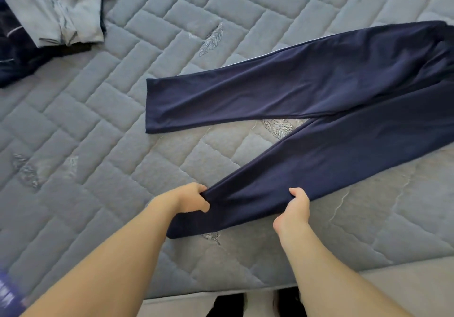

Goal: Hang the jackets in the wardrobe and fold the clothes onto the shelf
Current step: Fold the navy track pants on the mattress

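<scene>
Navy trousers (319, 100) on mattress (122, 125): soft, light, limp. Left hand (190, 198) and right hand (294, 208) pinch the near leg's hem; best lifted there.

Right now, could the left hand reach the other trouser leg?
Probably yes. The left hand grips the near leg's hem, so it must let go first; bare mattress lies between it and the far trouser leg.

Both hands (190, 197) (296, 208) grip navy trousers (307, 90) on a mattress (98, 125).

Navy trousers (307, 90), grey brick-quilted mattress (122, 120)
</scene>
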